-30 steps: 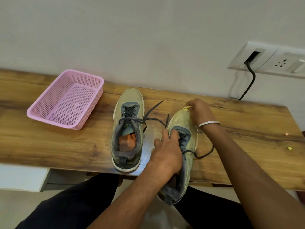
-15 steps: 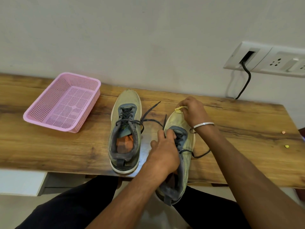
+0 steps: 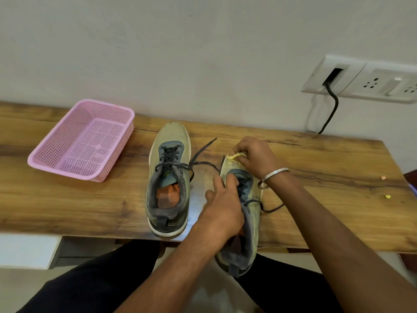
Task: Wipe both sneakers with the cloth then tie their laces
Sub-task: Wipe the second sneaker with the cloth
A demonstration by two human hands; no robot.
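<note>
Pink basket (image 3: 56, 152) holds nothing; sneakers (image 3: 168, 177) beside.

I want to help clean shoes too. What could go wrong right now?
The right sneaker sticks out past the table edge, so it might fall if the left hand lets go. Its loose lace could also snag on the right hand rubbing with the yellow cloth.

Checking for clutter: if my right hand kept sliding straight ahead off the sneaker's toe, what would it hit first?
Your right hand, pressing the yellow cloth, would probably meet only bare table, then the wall. Depth is hard to judge.
</note>
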